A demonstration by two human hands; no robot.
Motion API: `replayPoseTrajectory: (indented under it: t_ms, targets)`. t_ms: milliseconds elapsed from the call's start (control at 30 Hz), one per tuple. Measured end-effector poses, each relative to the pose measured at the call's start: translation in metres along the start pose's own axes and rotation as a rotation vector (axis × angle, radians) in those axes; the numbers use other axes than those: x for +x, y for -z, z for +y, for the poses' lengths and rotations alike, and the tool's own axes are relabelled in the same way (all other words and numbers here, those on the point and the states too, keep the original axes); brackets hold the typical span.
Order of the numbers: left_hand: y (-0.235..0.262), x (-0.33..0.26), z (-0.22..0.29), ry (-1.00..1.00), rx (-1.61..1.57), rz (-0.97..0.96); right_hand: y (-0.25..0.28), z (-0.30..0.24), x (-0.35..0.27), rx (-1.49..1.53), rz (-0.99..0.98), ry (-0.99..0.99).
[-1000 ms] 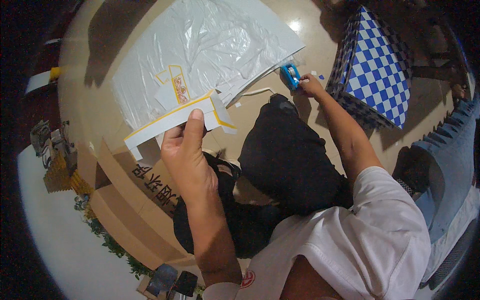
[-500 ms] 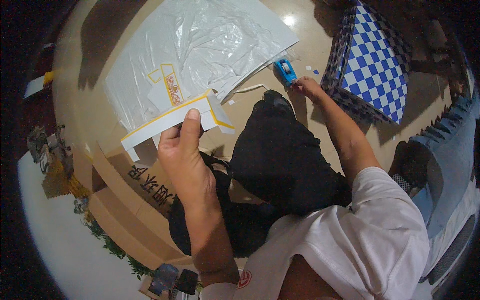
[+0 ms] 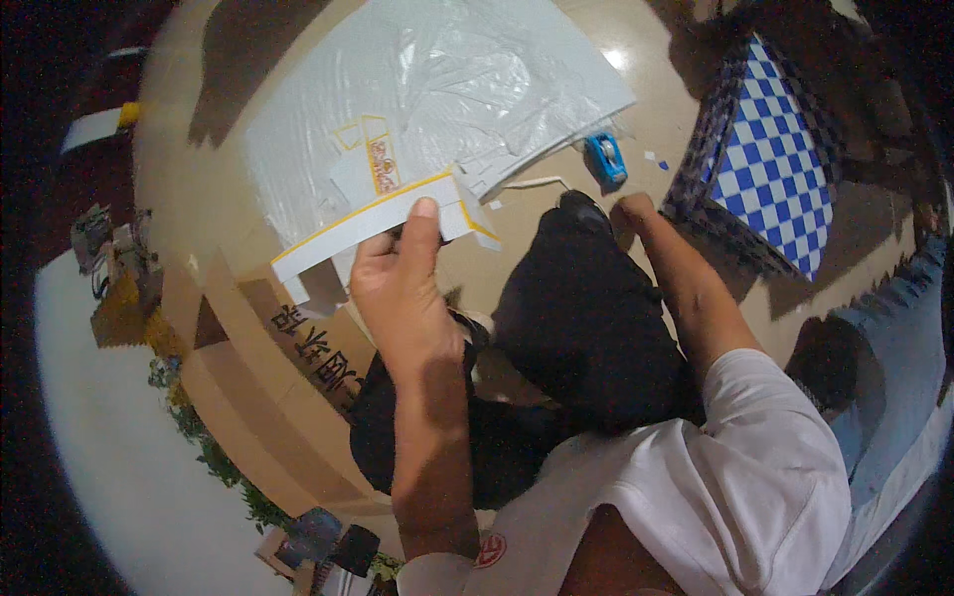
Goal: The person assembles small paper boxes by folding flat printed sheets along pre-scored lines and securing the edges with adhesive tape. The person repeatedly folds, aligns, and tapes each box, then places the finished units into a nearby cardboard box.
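Observation:
My left hand (image 3: 402,288) pinches a folded white card piece (image 3: 363,230) with yellow edges, thumb on top and the other fingers curled behind it. One end of the card stands up as a flap. Beside my dark-trousered knee is my right hand (image 3: 633,211), low and bent downward, its fingers mostly hidden. A little beyond it, a blue tape dispenser (image 3: 605,161) sits on the floor, apart from the hand. A flat white card with yellow lines and a printed strip (image 3: 382,162) lies beyond the folded piece, on the plastic-wrapped white sheets (image 3: 437,89).
At the right stands a blue-and-white checkered box-like stack (image 3: 773,164). An open brown cardboard box (image 3: 258,397) with dark handwriting is at my left. Small paper scraps (image 3: 651,156) dot the shiny floor. Light blue fabric (image 3: 899,348) hangs at the far right.
My right hand has let go of the tape dispenser and drawn back toward my knee. The dispenser stays on the floor. My left hand still holds the folded card; the whole view has shifted slightly.

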State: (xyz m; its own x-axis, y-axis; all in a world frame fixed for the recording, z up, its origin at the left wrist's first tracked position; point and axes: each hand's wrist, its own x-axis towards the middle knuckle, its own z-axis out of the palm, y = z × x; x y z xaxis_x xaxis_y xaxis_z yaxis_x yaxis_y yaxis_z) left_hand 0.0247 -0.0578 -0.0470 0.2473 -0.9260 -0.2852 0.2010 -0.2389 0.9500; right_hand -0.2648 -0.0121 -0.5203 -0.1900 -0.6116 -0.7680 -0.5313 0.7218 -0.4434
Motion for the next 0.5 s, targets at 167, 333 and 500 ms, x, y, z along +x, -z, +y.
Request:
replayPoseTrajectory:
  t_ms: [167, 333, 500]
  targets:
    - [0.001, 0.001, 0.007, -0.095, 0.042, -0.009, 0.002, -0.075, -0.074, 0.92, -0.052, 0.176]
    - [0.006, -0.005, 0.013, -0.215, 0.101, -0.027, 0.085, -0.25, -0.213, 0.966, -0.182, 0.682]
    - [0.007, -0.012, 0.024, -0.301, 0.111, 0.041, 0.121, -0.336, -0.37, 0.934, -0.213, 0.992]
